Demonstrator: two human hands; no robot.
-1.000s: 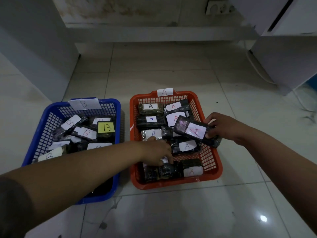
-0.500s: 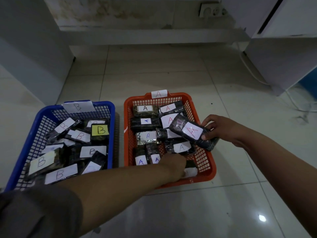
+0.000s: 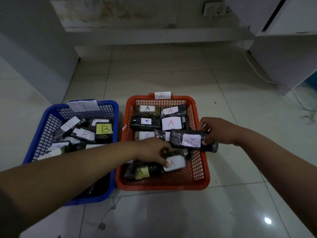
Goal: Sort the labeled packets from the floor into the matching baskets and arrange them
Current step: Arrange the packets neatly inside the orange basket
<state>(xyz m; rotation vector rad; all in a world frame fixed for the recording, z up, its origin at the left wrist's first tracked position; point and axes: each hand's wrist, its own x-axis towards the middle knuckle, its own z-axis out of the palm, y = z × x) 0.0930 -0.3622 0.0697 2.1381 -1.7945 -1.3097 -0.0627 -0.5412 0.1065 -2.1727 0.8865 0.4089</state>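
Note:
An orange basket (image 3: pixel 197 183) tagged A holds several dark packets with A labels. A blue basket (image 3: pixel 42 121) tagged B to its left holds several packets with B labels. My right hand (image 3: pixel 217 129) grips a dark packet with a red A label (image 3: pixel 190 140), held level over the orange basket's right side. My left hand (image 3: pixel 154 151) reaches across the blue basket into the orange one, its fingers closed on a packet with a white A label (image 3: pixel 175 163) near the front. My left forearm hides the front of the blue basket.
Both baskets stand side by side on a glossy tiled floor (image 3: pixel 171 217). A wall with a low ledge (image 3: pixel 154 28) runs behind them. White cabinets (image 3: pixel 283 54) and a white cable (image 3: pixel 257 69) lie to the right, a grey wall corner (image 3: pixel 42 57) to the left.
My left hand has moved back up from the basket's front corner to a labeled packet in the middle front. My right hand has tilted its packet level and brought it lower.

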